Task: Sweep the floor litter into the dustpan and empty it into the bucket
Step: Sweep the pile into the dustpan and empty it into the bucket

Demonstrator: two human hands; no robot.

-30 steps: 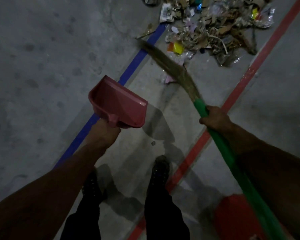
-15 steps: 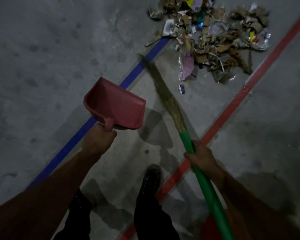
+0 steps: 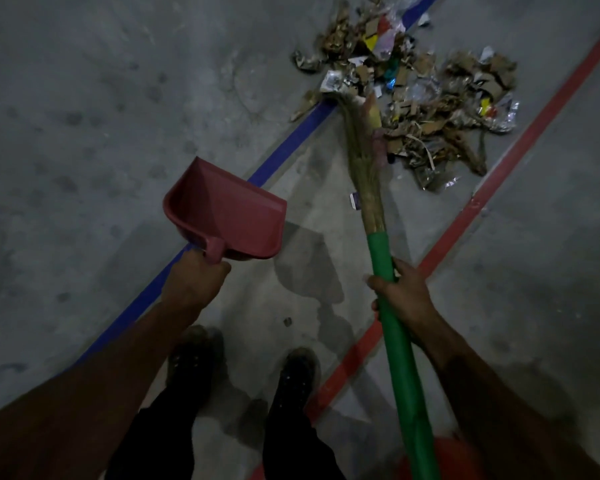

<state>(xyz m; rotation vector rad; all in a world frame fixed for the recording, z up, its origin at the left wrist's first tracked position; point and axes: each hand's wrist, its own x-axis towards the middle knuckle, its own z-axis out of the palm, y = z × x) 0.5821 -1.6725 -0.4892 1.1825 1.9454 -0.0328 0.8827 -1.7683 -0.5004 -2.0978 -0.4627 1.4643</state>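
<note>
My left hand [image 3: 193,280] grips the handle of a pink-red dustpan [image 3: 229,216], which hangs tilted above the floor and looks empty. My right hand [image 3: 400,294] grips the green handle of a grass broom [image 3: 385,258]. The broom's straw head [image 3: 361,147] reaches forward, its tip touching the near left edge of the litter pile [image 3: 420,98]. The pile is torn cardboard, paper and shiny wrappers lying between the blue and red floor lines. A red-orange bucket [image 3: 447,460] shows partly at the bottom, behind the broom handle and my right arm.
Grey concrete floor with a blue tape line [image 3: 284,147] running diagonally and a red tape line [image 3: 465,216] to its right. My two dark shoes [image 3: 298,379] stand between the lines. A small card [image 3: 354,200] lies by the broom head.
The broom swung from pointing left to pointing straight ahead, its tip now at the litter pile. My right hand moved with it. The dustpan stays held up, barely shifted.
</note>
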